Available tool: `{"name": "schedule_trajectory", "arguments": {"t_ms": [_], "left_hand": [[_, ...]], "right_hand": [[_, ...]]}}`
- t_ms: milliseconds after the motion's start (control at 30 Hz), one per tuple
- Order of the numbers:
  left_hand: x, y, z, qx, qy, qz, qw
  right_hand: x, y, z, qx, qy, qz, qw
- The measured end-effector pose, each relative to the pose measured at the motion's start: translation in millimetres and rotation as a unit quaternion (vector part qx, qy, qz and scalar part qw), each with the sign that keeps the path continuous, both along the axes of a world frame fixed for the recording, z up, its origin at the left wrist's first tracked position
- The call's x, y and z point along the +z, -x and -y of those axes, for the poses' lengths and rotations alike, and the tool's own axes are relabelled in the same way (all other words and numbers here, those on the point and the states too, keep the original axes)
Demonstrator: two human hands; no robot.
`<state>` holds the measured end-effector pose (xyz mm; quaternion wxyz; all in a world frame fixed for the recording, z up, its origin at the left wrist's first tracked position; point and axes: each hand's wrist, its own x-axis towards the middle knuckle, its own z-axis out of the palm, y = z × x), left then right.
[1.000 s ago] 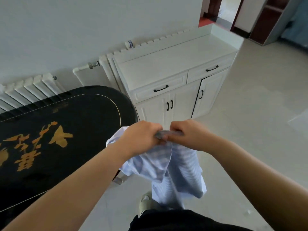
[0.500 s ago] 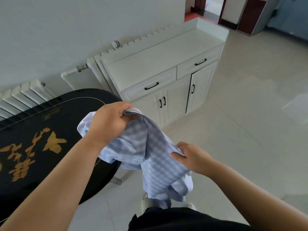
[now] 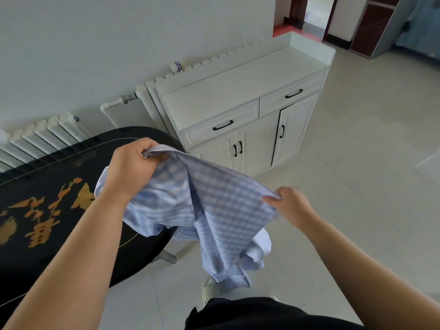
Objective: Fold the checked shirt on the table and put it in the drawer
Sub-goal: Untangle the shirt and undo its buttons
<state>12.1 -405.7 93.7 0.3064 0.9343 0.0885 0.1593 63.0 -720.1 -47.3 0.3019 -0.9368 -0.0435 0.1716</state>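
The black bench (image 3: 47, 210) lies below my left grip, its gold characters too skewed for me to read. The checked shirt (image 3: 214, 210) hangs unfolded in the air between my grips: left hand (image 3: 133, 167) clenched on one edge, right hand (image 3: 289, 206) pinching another. No fold is made, I judge. The drawer (image 3: 220, 126) beyond my grips sits closed.

Black lacquered table (image 3: 42, 225) with gold motifs, pale tiled floor (image 3: 357, 186)

Left hand (image 3: 133, 167) raised, fingers curled; right hand (image 3: 289, 203) lower, pinching.
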Motion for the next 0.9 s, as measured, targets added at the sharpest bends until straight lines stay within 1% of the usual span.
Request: {"name": "schedule_trajectory", "arguments": {"t_ms": [67, 100, 167, 233, 267, 300, 367, 400, 433, 467, 533, 567, 700, 800, 900], "left_hand": [[-2, 5, -9, 0.045, 0.012, -0.009, 0.999], [-4, 8, -14, 0.064, 0.014, -0.019, 0.998], [-9, 13, -22, 0.094, -0.007, -0.047, 0.994], [-11, 15, -20, 0.114, -0.063, -0.083, 0.988], [-13, 15, -13, 0.101, -0.108, -0.106, 0.983], [-15, 14, -1, 0.057, -0.156, -0.129, 0.978], [-16, 14, 35, -0.081, -0.215, -0.144, 0.963], [-17, 13, 54, -0.147, -0.217, -0.135, 0.956], [-16, 12, 70, -0.196, -0.190, -0.119, 0.955], [-14, 11, 82, -0.219, -0.135, -0.105, 0.961], [-7, 9, 95, -0.208, -0.002, -0.106, 0.972], [-3, 9, 98, -0.203, 0.033, -0.107, 0.973], [-6, 11, 108, -0.214, 0.028, -0.093, 0.972], [-15, 11, 118, -0.210, 0.067, -0.105, 0.970], [-20, 10, 122, -0.175, 0.079, -0.108, 0.975]], "right_hand": [[29, -15, 6, -0.011, -0.019, 0.073, 0.997], [44, -21, 7, 0.005, -0.027, 0.112, 0.993], [69, -27, 5, 0.065, -0.037, 0.186, 0.980], [86, -24, -5, 0.126, -0.037, 0.229, 0.965], [93, -20, -13, 0.154, -0.026, 0.239, 0.959], [99, -15, -22, 0.177, -0.019, 0.248, 0.952], [110, -4, -42, 0.216, -0.046, 0.273, 0.936], [115, 1, -51, 0.234, -0.071, 0.288, 0.926], [120, 6, -58, 0.250, -0.088, 0.299, 0.917], [125, 10, -63, 0.262, -0.091, 0.302, 0.912], [137, 16, -65, 0.276, -0.069, 0.292, 0.913], [143, 17, -62, 0.277, -0.058, 0.289, 0.915], [155, 17, -47, 0.289, 0.000, 0.282, 0.915], [157, 19, -37, 0.281, 0.011, 0.211, 0.936], [159, 16, -21, 0.256, -0.023, 0.145, 0.955]]}}
